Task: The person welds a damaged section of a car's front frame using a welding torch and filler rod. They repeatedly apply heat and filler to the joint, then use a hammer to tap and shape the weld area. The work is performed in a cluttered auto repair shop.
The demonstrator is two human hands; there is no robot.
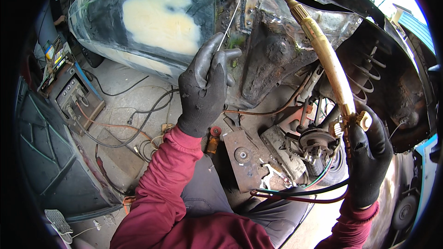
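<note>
My right hand (369, 152), in a black glove, is closed round the valve end of a brass welding torch (330, 60). The torch rises up and left to a curved tip with a bright flame. My gloved left hand (205, 80) pinches a thin metal filler rod (232, 16), its far end meeting the glow at the torch tip. Flame and rod end are at the rusty metal of a car body (272, 46), beside a dark panel (159, 23) with a pale filler patch. An orange flame streak points left from the glow.
Red and dark hoses (300, 196) trail from the torch below my right hand. A brake hub (318, 140) and coil spring (367, 76) are at the right. On the floor lie an angle grinder (213, 140), a metal plate (240, 161) and cables; a welding machine (74, 94) stands left.
</note>
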